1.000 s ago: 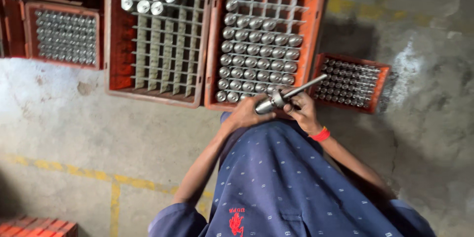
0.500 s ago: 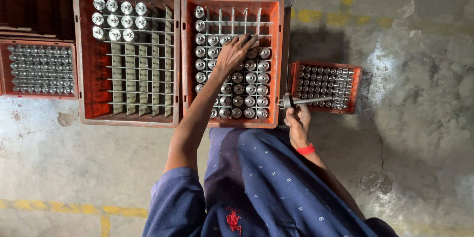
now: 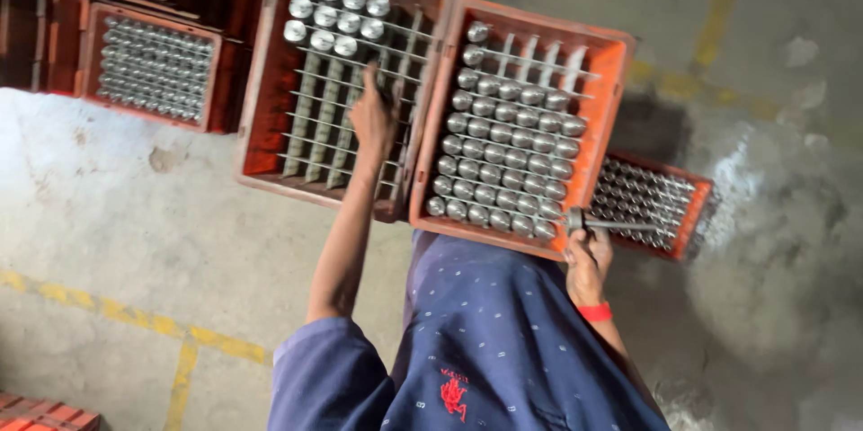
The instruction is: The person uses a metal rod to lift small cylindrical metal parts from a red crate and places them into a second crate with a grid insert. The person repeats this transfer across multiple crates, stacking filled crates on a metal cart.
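Observation:
My left hand (image 3: 373,116) is stretched out over the left orange crate (image 3: 259,116), whose grid has a few metal cylinders (image 3: 334,13) only in its far rows. The fingers curl down at the grid, and blur hides whether they hold a part. My right hand (image 3: 586,262), with a red wristband, grips a thin metal rod tool (image 3: 620,225) at the near right corner of the right orange crate (image 3: 613,107). That crate is almost full of upright metal cylinders (image 3: 508,148).
A small orange tray of little metal parts (image 3: 697,215) lies right of the crates, and another (image 3: 209,80) at the left by stacked crates. Yellow floor lines (image 3: 117,312) cross the concrete. My blue shirt (image 3: 503,341) fills the bottom centre.
My left hand has moved from the right crate's cylinders across to the left crate. My right hand keeps the rod by the right crate's corner. The view has shifted.

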A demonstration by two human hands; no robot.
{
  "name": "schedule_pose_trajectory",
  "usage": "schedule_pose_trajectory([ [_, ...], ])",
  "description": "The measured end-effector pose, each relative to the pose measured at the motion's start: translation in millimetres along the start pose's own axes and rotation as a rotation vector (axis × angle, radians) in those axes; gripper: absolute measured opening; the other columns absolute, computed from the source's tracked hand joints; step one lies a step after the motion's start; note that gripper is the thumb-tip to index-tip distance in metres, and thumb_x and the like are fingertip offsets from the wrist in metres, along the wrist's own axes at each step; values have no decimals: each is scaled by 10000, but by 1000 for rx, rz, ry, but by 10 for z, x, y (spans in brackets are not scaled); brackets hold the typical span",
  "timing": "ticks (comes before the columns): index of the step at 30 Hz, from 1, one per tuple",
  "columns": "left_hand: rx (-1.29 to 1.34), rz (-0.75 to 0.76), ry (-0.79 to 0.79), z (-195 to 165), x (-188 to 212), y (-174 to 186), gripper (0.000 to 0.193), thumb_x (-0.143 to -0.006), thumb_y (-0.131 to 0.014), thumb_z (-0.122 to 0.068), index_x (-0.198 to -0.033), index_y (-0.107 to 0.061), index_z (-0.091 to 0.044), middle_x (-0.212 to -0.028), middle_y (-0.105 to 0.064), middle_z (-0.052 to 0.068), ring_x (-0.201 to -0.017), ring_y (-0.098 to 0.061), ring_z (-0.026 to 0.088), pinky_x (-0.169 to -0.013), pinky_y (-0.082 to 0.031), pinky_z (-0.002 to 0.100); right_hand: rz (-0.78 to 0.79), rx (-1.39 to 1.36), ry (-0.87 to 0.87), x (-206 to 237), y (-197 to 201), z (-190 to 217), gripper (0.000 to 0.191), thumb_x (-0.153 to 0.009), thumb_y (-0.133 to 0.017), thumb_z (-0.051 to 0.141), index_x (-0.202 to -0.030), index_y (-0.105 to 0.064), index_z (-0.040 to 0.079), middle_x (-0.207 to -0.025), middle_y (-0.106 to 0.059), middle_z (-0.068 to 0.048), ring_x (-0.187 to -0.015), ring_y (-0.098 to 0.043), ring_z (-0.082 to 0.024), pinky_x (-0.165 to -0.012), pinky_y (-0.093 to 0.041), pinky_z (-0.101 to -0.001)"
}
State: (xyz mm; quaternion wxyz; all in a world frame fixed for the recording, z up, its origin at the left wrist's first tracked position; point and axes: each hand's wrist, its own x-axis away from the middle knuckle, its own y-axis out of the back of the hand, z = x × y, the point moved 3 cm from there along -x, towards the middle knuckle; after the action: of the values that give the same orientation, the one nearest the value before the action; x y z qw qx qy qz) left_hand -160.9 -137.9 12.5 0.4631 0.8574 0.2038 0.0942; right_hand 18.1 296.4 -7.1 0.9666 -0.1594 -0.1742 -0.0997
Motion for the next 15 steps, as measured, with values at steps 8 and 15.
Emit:
schedule_pose_trajectory([
  [8,-178,49,-155,624,-908,232,660,-925,-748,-387,-1448,-446,-120,-804,-691,220,-700,-668,438,-589,-506,547,38,6,-20,124,-416,-191,285,-1038,-599,68,-1320,-562,59,-858,-521,44,-637,-402,-20,-569,-362,-201],
  [15,97,-84,-357,561,-816,534,463,-931,-820,-331,-1246,-626,-52,-944,-745,180,-791,-725,351,-675,-566,447,70,-8,-31,158,-525,-368,323,-981,-594,-6,-1295,-539,46,-857,-529,32,-637,-407,-28,-552,-359,-211],
])
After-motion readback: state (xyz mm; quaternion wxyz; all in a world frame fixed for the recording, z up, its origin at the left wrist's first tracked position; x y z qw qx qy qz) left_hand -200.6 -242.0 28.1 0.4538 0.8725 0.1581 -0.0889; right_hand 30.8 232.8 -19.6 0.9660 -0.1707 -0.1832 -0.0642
